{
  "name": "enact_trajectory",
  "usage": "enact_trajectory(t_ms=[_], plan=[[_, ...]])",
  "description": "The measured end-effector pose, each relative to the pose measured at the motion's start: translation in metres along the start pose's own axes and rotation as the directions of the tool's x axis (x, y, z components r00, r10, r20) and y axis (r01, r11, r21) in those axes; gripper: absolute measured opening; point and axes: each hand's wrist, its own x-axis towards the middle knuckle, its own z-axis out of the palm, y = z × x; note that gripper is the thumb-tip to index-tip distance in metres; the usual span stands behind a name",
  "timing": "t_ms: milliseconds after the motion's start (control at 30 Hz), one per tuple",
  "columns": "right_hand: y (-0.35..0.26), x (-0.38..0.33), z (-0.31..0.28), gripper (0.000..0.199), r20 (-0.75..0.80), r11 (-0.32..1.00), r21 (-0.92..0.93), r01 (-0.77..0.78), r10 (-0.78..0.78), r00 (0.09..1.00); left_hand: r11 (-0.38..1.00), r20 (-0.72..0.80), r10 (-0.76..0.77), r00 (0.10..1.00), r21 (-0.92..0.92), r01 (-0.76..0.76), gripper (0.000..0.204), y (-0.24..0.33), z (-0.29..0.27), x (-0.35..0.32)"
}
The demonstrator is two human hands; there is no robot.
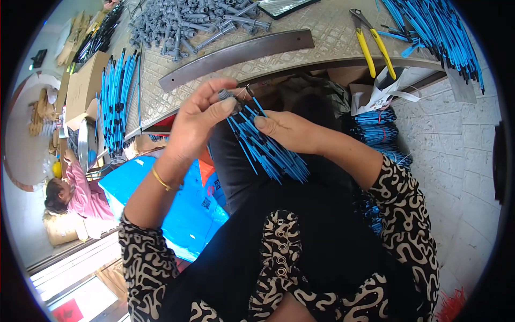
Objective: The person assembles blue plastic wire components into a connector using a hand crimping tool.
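Observation:
Over my lap, a bundle of thin blue rods with black sections (276,158) is held between my hands, its loose ends spreading down toward me. My left hand (201,110) is closed, with thumb and fingers pinching a grey ribbed plastic fitting (224,95) at the bundle's upper end. My right hand (292,131) wraps round the rods just below, thumb pressed on top. One rod with a black tip (253,96) stands out from the rest between my hands. The right fingers are mostly hidden behind the bundle.
On the table beyond lie grey plastic fittings (188,24), a curved metal strip (241,53), yellow-handled pliers (373,45) and loose blue rods (437,35). Tied blue bundles (378,131) are stacked at right. Blue plastic sheeting (171,209) and a person in pink (83,185) are at left.

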Motion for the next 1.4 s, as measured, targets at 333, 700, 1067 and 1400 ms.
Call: enact_trajectory(t_ms=[333, 700, 1067, 1400], plan=[[-0.021, 0.007, 0.016, 0.048, -0.103, 0.957, -0.288, -0.045, 0.016, 0.995, 0.978, -0.338, 0.063, 0.939, 0.210, 0.010, 0.019, -0.025, 0.023, -0.013], [-0.030, 0.001, 0.026, 0.032, -0.415, 0.797, -0.488, 0.357, -0.572, 0.708, 0.956, -0.233, 0.279, 0.932, -0.018, -0.291, 0.010, 0.004, 0.031, -0.002], [-0.015, 0.003, 0.013, 0.019, -0.236, 0.806, -0.575, 0.140, -0.327, 0.915, 0.941, 0.120, 0.254, 0.960, -0.260, -0.216, 0.031, -0.042, -0.004, 0.008], [-0.012, 0.006, 0.019, 0.019, -0.241, 0.778, -0.615, 0.127, -0.339, 0.909, 0.951, 0.137, 0.248, 0.959, -0.221, -0.214, 0.039, -0.041, -0.003, 0.006]])
